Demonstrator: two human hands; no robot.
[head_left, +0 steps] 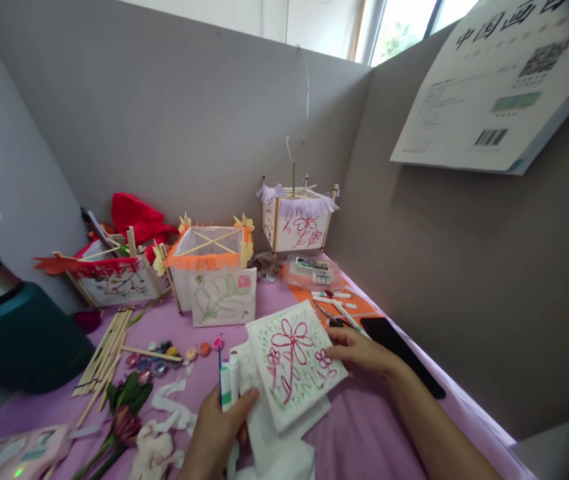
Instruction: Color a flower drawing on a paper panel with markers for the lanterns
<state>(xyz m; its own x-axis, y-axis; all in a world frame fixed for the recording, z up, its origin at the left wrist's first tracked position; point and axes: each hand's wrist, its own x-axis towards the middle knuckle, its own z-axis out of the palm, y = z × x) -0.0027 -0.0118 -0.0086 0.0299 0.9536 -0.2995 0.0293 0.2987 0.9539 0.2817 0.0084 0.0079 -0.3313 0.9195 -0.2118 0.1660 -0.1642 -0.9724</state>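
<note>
Where the right hand [360, 353] touches, pink-flower painting [291, 365]; poster [499, 87] with 中国画

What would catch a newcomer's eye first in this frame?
The pink-flower painted panel at front centre, with the right hand on its right edge and the left hand gripping pens beside it. Behind stand a red lantern at left, an orange lantern in the middle and a purple lantern by the corner.

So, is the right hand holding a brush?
No, the right hand only touches the flower panel; the left hand grips the markers.
</note>
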